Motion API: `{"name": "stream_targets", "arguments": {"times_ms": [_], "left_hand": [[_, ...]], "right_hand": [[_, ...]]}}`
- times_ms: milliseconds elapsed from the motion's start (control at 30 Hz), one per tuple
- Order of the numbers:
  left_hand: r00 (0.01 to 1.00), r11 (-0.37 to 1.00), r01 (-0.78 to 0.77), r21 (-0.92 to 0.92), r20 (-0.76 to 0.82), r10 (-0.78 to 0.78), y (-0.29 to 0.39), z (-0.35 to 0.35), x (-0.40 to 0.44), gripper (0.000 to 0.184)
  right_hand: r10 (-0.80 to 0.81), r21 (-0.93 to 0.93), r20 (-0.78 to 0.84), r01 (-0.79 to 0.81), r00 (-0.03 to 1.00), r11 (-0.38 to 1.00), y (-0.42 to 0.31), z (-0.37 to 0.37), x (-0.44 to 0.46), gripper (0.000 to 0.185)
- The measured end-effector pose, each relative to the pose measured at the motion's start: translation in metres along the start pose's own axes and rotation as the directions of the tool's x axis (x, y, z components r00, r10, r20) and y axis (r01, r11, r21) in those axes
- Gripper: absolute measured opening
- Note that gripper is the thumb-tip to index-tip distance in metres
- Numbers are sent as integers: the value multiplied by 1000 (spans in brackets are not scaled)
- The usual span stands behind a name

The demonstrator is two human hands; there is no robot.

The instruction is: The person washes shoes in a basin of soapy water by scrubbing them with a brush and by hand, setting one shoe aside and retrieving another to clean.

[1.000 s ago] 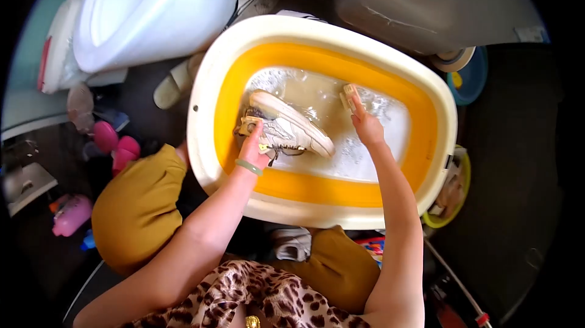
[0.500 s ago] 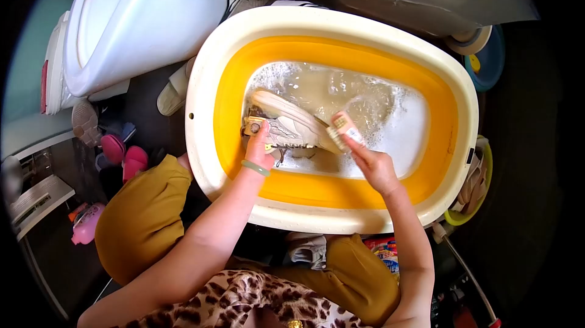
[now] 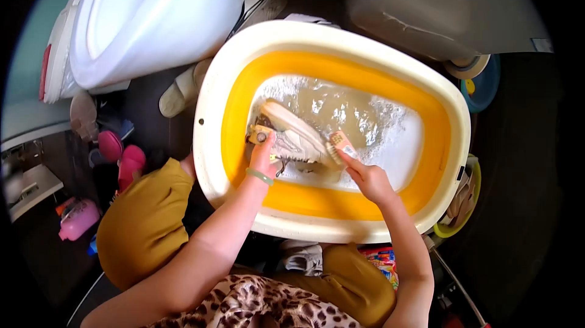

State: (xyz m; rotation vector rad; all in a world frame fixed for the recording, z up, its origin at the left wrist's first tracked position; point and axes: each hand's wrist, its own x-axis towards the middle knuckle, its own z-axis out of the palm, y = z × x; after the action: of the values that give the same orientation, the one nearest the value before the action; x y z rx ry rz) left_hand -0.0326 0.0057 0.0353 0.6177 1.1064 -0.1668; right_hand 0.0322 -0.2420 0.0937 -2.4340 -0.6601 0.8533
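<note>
My left hand (image 3: 262,156), with a pale green bangle on the wrist, is closed on the heel end of a light sneaker (image 3: 295,139). The shoe lies on its side in the tub, its pale sole facing away from me and its dark laces towards me. In my right hand (image 3: 370,180) is a scrub brush (image 3: 342,144) with a light wooden back. Its bristles touch the toe end of the shoe. Cloudy, sudsy water (image 3: 341,108) lies around the shoe in the yellow and cream washtub (image 3: 329,209).
A white toilet (image 3: 152,23) stands at the upper left. Pink slippers (image 3: 130,163) and a pink bottle (image 3: 79,219) lie to the left. A yellow-green basin (image 3: 475,197) holding shoes is at the right, beside a long handle (image 3: 457,282). A colourful packet (image 3: 385,262) lies near my knee.
The view has shifted, so the tub appears lower. The brush has turned slightly, and its bristles now press against the shoe's toe end. My left hand keeps its hold at the heel.
</note>
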Motion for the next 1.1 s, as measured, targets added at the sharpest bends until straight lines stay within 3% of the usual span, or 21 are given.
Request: {"name": "stream_targets", "arguments": {"times_ms": [67, 167, 333, 400, 433, 533, 600, 733, 800, 867, 900, 1067, 1100], "left_hand": [[997, 999, -7, -31, 80, 9, -6, -9, 10, 38], [1000, 999, 9, -32, 24, -8, 3, -4, 12, 38], [989, 991, -78, -108, 120, 90, -4, 1, 7, 39], [998, 995, -45, -92, 43, 49, 0, 0, 3, 38], [1000, 997, -14, -75, 21, 15, 3, 2, -3, 38], [999, 998, -29, -56, 12, 30, 3, 5, -3, 37], [998, 998, -34, -53, 49, 37, 3, 6, -3, 35], [997, 996, -53, -67, 57, 57, -2, 3, 1, 37], [996, 995, -68, -68, 56, 72, -4, 1, 4, 36], [997, 996, -62, -68, 36, 65, -2, 0, 4, 37], [997, 997, -41, -61, 60, 45, -4, 0, 2, 38], [996, 997, -36, -70, 79, 42, -6, -3, 12, 39], [996, 997, -38, -68, 73, 43, -8, -6, 15, 39]], "right_hand": [[-22, 27, -106, 25, 994, 999, 6, 8, -6, 41], [-26, 7, -51, 26, 998, 1000, -37, 10, 49, 42], [-22, -16, 7, 23, 1000, 1000, -47, 2, 55, 43], [-57, 236, -76, 73, 995, 969, -28, 7, 17, 44], [-63, 240, -64, 77, 996, 968, -19, 7, 7, 44], [15, 270, -55, 0, 998, 963, -17, 2, -8, 45], [153, 411, 114, -187, 982, 892, -40, -16, 6, 46], [-42, 256, -7, 42, 999, 966, -36, 13, 22, 46], [-28, 282, -99, 55, 995, 958, -40, 26, 32, 45], [25, 451, -171, 56, 985, 891, -53, 38, 41, 44], [49, 485, -81, -4, 996, 874, -58, 36, 50, 44], [24, 398, -138, 34, 990, 917, -59, 39, 64, 43], [66, 453, -103, -12, 992, 892, -56, 33, 47, 44]]}}
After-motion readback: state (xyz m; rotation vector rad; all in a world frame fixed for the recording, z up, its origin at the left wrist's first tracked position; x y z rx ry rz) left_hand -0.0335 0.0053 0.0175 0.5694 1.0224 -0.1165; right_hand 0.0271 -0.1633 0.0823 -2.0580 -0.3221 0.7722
